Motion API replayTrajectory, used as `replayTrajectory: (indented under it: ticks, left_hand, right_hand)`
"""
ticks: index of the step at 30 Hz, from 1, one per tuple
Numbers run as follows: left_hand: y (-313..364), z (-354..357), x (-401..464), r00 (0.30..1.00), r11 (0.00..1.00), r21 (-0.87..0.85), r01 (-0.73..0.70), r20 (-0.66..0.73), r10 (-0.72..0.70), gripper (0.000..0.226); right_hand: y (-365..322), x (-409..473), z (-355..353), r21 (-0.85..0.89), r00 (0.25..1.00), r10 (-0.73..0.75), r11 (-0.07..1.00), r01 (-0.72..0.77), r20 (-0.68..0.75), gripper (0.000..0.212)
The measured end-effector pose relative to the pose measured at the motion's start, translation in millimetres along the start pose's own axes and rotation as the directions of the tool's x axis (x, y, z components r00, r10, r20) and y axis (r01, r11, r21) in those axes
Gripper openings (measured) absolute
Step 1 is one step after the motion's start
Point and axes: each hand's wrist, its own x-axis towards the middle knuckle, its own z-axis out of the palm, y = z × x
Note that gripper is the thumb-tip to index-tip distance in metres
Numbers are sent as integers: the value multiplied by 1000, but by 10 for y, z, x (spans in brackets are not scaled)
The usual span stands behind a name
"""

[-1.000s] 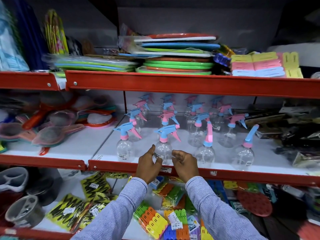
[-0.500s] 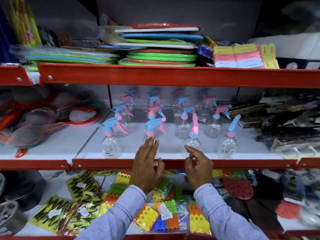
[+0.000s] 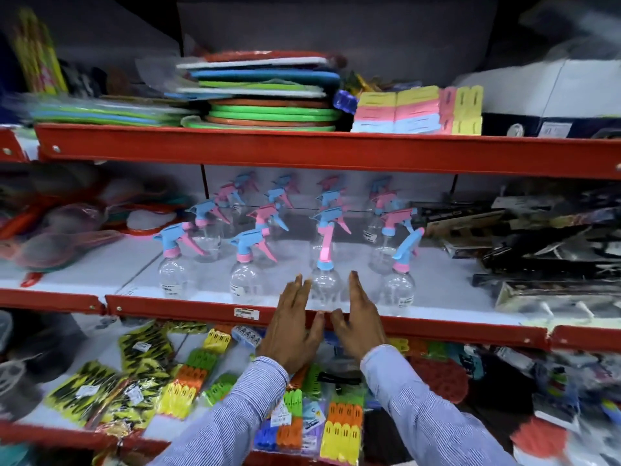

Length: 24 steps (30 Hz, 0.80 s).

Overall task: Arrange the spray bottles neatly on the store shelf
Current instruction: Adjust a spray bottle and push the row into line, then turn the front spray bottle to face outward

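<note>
Several clear spray bottles with blue and pink trigger heads stand in rows on the white middle shelf (image 3: 447, 284). In the front row, the third bottle (image 3: 325, 280) has a pink trigger and blue collar. My left hand (image 3: 293, 326) and my right hand (image 3: 359, 322) are raised flat on either side of this bottle, fingers extended, palms facing each other. Neither hand grips it; whether the fingertips touch it is unclear. The front-row neighbours are a bottle (image 3: 244, 279) to the left and a bottle (image 3: 400, 287) to the right.
A red shelf lip (image 3: 188, 306) runs in front of the bottles. Stacked coloured plates (image 3: 268, 109) sit on the shelf above. Strainers (image 3: 67, 243) lie left, dark packaged goods (image 3: 537, 250) right. Packs of clothes pegs (image 3: 339, 428) fill the shelf below.
Both hands shifted right, from around the second front bottle to either side of the third one. The fingers have straightened. The view has moved closer and to the right.
</note>
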Motion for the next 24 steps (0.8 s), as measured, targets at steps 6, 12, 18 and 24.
replayTrajectory:
  ticks: [6, 12, 18, 24]
  left_hand:
    - [259, 48, 8, 980, 972, -138, 188, -45, -196, 61]
    - [286, -21, 152, 967, 951, -184, 247, -12, -254, 57]
    - [253, -78, 300, 965, 944, -203, 262, 53, -256, 61]
    - [233, -66, 196, 964, 936, -251, 247, -37, -265, 57]
  right_hand:
    - [-17, 213, -143, 191, 984, 117, 971, -141, 131, 65]
    - [-35, 151, -166, 277, 991, 108, 953, -126, 79, 52]
    - [-77, 82, -179, 262, 988, 144, 957, -126, -50, 44]
    - [-89, 103, -145, 316, 987, 158, 935, -159, 27, 51]
